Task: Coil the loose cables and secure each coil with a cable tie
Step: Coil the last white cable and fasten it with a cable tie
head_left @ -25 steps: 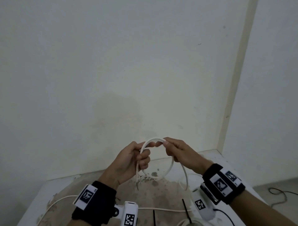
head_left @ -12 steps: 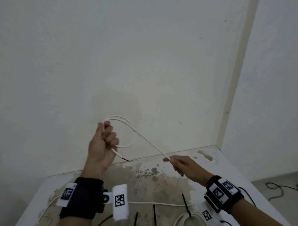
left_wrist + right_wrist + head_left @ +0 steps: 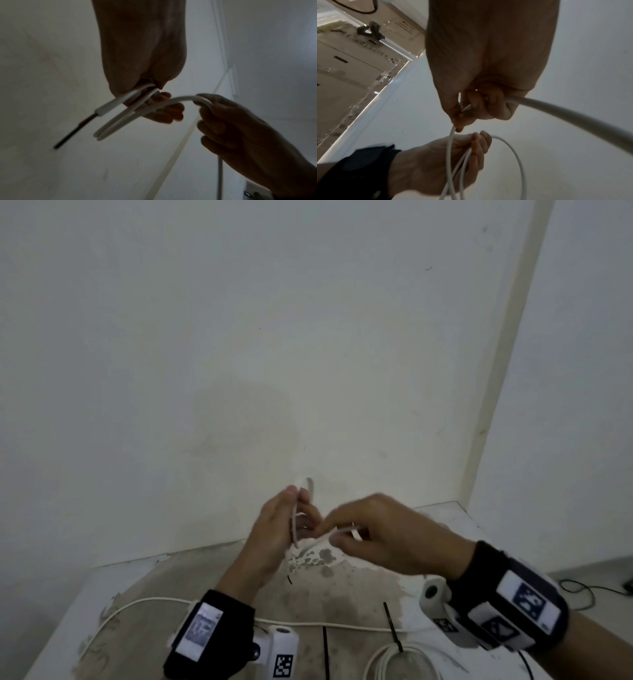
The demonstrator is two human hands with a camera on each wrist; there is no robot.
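A white cable (image 3: pixel 306 486) is held up in front of the wall, above the table. My left hand (image 3: pixel 289 522) grips two or three loops of it; the left wrist view shows the loops (image 3: pixel 120 120) and the cable's stripped end with dark wires (image 3: pixel 72 132) sticking out of the fist. My right hand (image 3: pixel 346 534) pinches the running length of the cable (image 3: pixel 556 111) right beside the left hand, laying it against the loops (image 3: pixel 513 152). Black cable ties (image 3: pixel 391 625) lie on the table in front of me.
The stained table (image 3: pixel 342 587) stands in a wall corner. A long stretch of white cable (image 3: pixel 325 625) trails across it, and another white coil (image 3: pixel 387 659) with a tie lies at the near edge. A black cable (image 3: pixel 579 590) lies on the floor at right.
Half a second ago the hands were apart with the cable stretched between them. The left hand has come down and the right hand has moved up to meet it, bringing a new length to the loops.
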